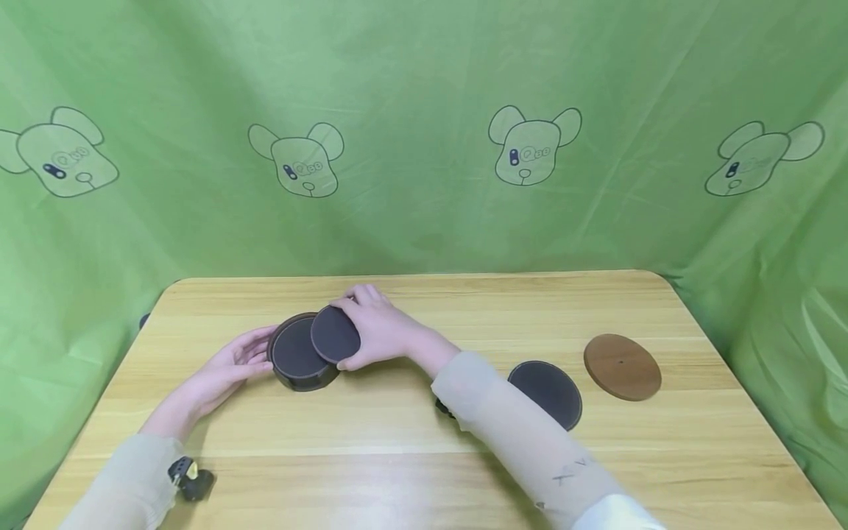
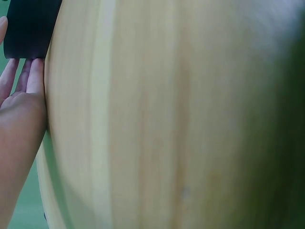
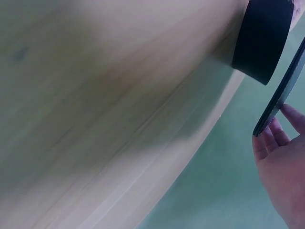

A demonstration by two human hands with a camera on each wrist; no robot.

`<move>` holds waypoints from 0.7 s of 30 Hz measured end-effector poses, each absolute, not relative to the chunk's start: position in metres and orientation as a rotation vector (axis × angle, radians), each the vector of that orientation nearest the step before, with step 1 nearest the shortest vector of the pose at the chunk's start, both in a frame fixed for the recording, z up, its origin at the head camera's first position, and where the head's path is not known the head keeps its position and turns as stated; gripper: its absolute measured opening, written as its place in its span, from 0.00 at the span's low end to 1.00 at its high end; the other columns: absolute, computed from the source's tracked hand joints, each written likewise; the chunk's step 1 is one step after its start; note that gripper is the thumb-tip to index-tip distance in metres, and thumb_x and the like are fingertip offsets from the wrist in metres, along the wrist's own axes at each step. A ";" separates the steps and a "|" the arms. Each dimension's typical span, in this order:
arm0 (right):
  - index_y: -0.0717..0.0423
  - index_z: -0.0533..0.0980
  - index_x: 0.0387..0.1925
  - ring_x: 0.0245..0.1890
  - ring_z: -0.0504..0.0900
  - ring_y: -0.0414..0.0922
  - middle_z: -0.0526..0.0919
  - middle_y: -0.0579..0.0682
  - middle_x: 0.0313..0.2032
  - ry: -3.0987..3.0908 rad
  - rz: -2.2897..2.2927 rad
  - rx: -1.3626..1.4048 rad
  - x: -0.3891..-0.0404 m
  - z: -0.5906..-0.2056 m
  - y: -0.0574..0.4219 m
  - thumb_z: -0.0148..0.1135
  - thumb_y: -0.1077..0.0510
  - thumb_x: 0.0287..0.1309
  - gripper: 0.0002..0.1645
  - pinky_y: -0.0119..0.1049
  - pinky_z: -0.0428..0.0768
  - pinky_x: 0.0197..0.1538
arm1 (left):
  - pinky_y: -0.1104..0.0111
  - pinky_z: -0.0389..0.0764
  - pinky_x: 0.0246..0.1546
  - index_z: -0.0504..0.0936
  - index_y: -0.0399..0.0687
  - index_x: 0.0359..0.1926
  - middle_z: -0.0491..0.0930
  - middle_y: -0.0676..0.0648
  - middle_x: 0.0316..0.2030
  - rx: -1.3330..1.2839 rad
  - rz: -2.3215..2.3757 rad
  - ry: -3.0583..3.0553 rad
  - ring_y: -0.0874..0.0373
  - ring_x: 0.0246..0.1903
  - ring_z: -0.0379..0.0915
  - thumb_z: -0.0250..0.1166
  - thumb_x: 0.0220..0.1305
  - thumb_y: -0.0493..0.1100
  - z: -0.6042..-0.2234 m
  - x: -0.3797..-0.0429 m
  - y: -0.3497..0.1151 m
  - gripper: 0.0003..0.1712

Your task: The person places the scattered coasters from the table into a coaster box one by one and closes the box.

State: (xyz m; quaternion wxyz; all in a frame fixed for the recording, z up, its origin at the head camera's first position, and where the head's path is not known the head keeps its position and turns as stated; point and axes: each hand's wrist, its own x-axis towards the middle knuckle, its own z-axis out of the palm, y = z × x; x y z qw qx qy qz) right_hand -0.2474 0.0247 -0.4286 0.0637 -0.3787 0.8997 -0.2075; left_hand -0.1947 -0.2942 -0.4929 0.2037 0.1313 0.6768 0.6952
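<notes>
A round dark coaster holder [image 1: 306,383] stands on the left half of the table, a dark disc lying inside its rim. My left hand [image 1: 232,366] holds it from the left, thumb at the front and fingers at the far side; the left wrist view shows the fingers [image 2: 35,76] against its dark wall. Above the holder's right edge, my right hand [image 1: 380,331] pinches a round dark coaster [image 1: 334,335], tilted. Seen edge-on in the right wrist view, the coaster [image 3: 279,98] is apart from the holder [image 3: 262,43]; its edge looks layered.
Another dark coaster [image 1: 546,390] lies on the table, partly hidden by my right sleeve. Farther right lies a brown disc [image 1: 623,366] with a small mark at its middle. Green curtains [image 1: 424,221] surround the wooden table [image 1: 371,471].
</notes>
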 end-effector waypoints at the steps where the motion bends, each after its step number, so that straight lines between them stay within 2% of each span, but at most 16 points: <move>1: 0.54 0.67 0.77 0.70 0.65 0.53 0.68 0.57 0.69 2.716 -0.625 -1.150 -0.247 -0.428 0.022 0.84 0.38 0.42 0.63 0.51 0.70 0.78 | 0.83 0.76 0.65 0.46 0.24 0.80 0.76 0.70 0.62 0.365 1.938 1.889 0.76 0.62 0.76 0.61 0.72 0.26 -0.493 -0.195 -0.294 0.45; 21: 0.53 0.68 0.77 0.69 0.65 0.49 0.69 0.54 0.68 2.722 -0.392 -1.232 -0.243 -0.426 -0.022 0.80 0.32 0.46 0.61 0.43 0.68 0.79 | 0.83 0.76 0.66 0.48 0.26 0.81 0.77 0.69 0.63 0.402 1.950 1.871 0.76 0.62 0.76 0.60 0.73 0.26 -0.493 -0.194 -0.294 0.43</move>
